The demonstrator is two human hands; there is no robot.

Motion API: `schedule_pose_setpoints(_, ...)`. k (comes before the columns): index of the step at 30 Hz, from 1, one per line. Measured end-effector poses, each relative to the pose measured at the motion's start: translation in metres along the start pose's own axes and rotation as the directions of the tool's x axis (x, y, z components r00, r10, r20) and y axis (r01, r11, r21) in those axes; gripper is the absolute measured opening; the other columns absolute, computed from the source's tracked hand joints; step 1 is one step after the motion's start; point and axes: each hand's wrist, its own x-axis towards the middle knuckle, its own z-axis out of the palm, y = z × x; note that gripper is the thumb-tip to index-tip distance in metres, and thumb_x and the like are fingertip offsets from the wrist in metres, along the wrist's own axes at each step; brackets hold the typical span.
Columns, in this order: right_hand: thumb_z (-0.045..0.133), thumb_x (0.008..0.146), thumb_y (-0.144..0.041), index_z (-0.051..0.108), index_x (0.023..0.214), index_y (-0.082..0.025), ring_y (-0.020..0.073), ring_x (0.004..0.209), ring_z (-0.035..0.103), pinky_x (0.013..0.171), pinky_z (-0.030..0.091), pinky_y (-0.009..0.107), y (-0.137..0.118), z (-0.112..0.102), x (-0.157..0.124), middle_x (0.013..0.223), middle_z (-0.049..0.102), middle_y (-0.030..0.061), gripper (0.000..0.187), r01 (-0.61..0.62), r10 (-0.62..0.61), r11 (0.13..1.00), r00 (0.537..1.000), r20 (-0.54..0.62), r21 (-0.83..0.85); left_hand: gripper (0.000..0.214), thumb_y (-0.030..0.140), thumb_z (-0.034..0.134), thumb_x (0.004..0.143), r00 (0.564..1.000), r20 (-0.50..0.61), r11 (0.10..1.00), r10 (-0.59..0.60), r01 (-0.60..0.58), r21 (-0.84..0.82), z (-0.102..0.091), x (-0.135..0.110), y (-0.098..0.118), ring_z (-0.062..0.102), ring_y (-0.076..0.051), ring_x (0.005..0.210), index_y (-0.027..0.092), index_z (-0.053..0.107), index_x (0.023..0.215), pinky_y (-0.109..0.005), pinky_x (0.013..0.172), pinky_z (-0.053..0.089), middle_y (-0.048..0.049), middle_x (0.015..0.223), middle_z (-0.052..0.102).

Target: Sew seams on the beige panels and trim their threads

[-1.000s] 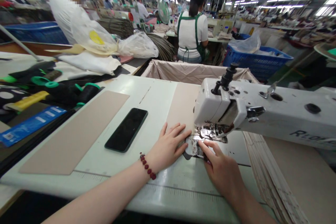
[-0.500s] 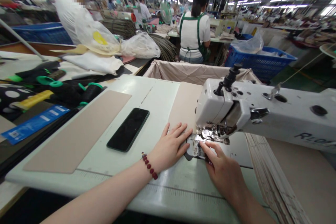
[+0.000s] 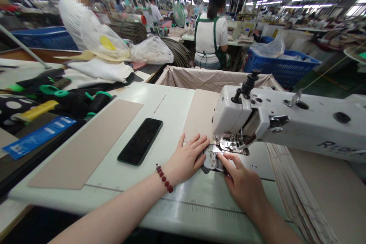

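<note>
My left hand (image 3: 187, 157) lies flat with fingers spread on a beige strip of material (image 3: 200, 114), just left of the presser foot (image 3: 227, 146) of a white sewing machine (image 3: 286, 124). The strip runs away from me under the machine head toward a fabric-lined bin (image 3: 208, 78). My right hand (image 3: 243, 183) rests in front of the foot, index finger stretched to the metal plate (image 3: 212, 162); what its other fingers do is hidden.
A black phone (image 3: 140, 141) and a beige panel (image 3: 88, 143) lie left on the white table (image 3: 183, 206). Black thread cones (image 3: 85, 103) and a blue ruler (image 3: 37, 137) sit further left. Stacked beige pieces (image 3: 297, 194) lie right. Other people work at the back.
My hands stay at the presser foot. The view has shifted slightly; the left hand has edged a little toward the foot.
</note>
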Motion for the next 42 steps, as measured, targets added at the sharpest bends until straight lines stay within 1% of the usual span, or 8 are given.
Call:
schedule_pose_setpoints(20, 0.05, 0.084, -0.013, 0.043, 0.139, -0.031, 0.0192, 0.086, 0.067, 0.065, 0.055, 0.03, 0.001, 0.004, -0.001, 0.134, 0.053, 0.0013, 0.058, 0.001, -0.001, 1.0, 0.999, -0.05, -0.003, 0.049, 0.035, 0.041, 0.097, 0.998, -0.059, 1.0, 0.01, -0.009, 0.013, 0.004, -0.003, 0.001, 0.027, -0.022, 0.141, 0.029, 0.034, 0.145, -0.052, 0.116, 0.003, -0.0012, 0.152, 0.035)
schedule_pose_setpoints(24, 0.05, 0.085, -0.013, 0.045, 0.137, -0.031, 0.0199, 0.092, 0.066, 0.069, 0.055, 0.03, -0.001, 0.002, -0.001, 0.133, 0.053, 0.0006, 0.055, 0.004, -0.003, 1.0, 0.998, -0.068, 0.015, 0.061, 0.036, 0.045, 0.094, 0.996, -0.085, 0.998, -0.027, 0.031, 0.047, 0.006, 0.001, 0.0, 0.02, -0.025, 0.144, 0.021, 0.024, 0.15, -0.052, 0.115, 0.009, -0.0065, 0.155, 0.029)
schedule_pose_setpoints(27, 0.049, 0.086, -0.014, 0.046, 0.135, -0.031, 0.0196, 0.092, 0.065, 0.069, 0.054, 0.03, -0.001, 0.001, -0.002, 0.131, 0.055, -0.0001, 0.052, 0.005, -0.003, 1.0, 0.997, -0.083, 0.024, 0.061, 0.035, 0.047, 0.093, 0.995, -0.093, 0.997, -0.046, 0.051, 0.05, 0.001, -0.003, 0.006, 0.028, -0.026, 0.141, 0.017, 0.027, 0.148, -0.055, 0.115, 0.008, -0.0113, 0.151, 0.035)
schedule_pose_setpoints(30, 0.05, 0.088, -0.016, 0.047, 0.133, -0.029, 0.02, 0.093, 0.065, 0.068, 0.053, 0.029, -0.001, 0.0, -0.002, 0.127, 0.057, 0.0001, 0.047, 0.008, -0.003, 0.999, 0.992, -0.127, 0.04, 0.045, 0.032, 0.046, 0.095, 0.997, -0.07, 0.997, -0.04, 0.044, 0.055, -0.015, -0.028, 0.023, 0.044, -0.026, 0.129, 0.019, 0.043, 0.137, -0.059, 0.113, 0.003, -0.0114, 0.139, 0.052)
schedule_pose_setpoints(34, 0.05, 0.088, -0.018, 0.047, 0.13, -0.024, 0.0235, 0.098, 0.063, 0.07, 0.052, 0.031, 0.001, 0.0, -0.004, 0.126, 0.058, 0.0032, 0.043, -0.015, 0.026, 0.997, 0.988, -0.149, 0.079, 0.027, 0.027, 0.039, 0.098, 0.999, 0.041, 0.997, -0.025, 0.022, 0.078, -0.039, -0.088, 0.051, 0.06, -0.021, 0.105, 0.021, 0.057, 0.118, -0.059, 0.113, -0.002, -0.0048, 0.111, 0.067)
schedule_pose_setpoints(36, 0.05, 0.088, -0.018, 0.048, 0.129, -0.023, 0.0253, 0.1, 0.062, 0.071, 0.051, 0.032, 0.002, 0.001, -0.005, 0.126, 0.058, 0.0044, 0.041, -0.031, 0.046, 0.994, 0.989, -0.142, 0.105, 0.029, 0.031, 0.041, 0.098, 0.997, 0.065, 0.996, -0.047, 0.041, 0.082, -0.042, -0.116, 0.062, 0.058, -0.022, 0.108, 0.022, 0.056, 0.121, -0.057, 0.115, 0.0, -0.0052, 0.111, 0.066)
schedule_pose_setpoints(38, 0.05, 0.088, -0.019, 0.049, 0.127, -0.023, 0.0265, 0.101, 0.062, 0.071, 0.051, 0.033, 0.002, 0.002, -0.005, 0.125, 0.058, 0.0048, 0.039, -0.04, 0.058, 0.991, 0.989, -0.135, 0.131, 0.044, 0.041, 0.047, 0.095, 0.996, 0.062, 0.995, -0.061, 0.056, 0.078, -0.037, -0.137, 0.069, 0.052, -0.025, 0.119, 0.02, 0.048, 0.133, -0.055, 0.116, 0.002, -0.0088, 0.124, 0.06)
schedule_pose_setpoints(42, 0.049, 0.088, -0.019, 0.051, 0.125, -0.023, 0.0277, 0.103, 0.061, 0.072, 0.051, 0.034, 0.002, 0.0, -0.004, 0.123, 0.06, 0.0057, 0.037, -0.035, 0.059, 0.984, 0.989, -0.134, 0.174, 0.079, 0.05, 0.058, 0.086, 0.997, 0.075, 0.998, -0.005, 0.0, 0.069, -0.012, -0.153, 0.075, 0.027, -0.029, 0.14, 0.016, 0.025, 0.149, -0.05, 0.118, 0.005, -0.0109, 0.152, 0.033)
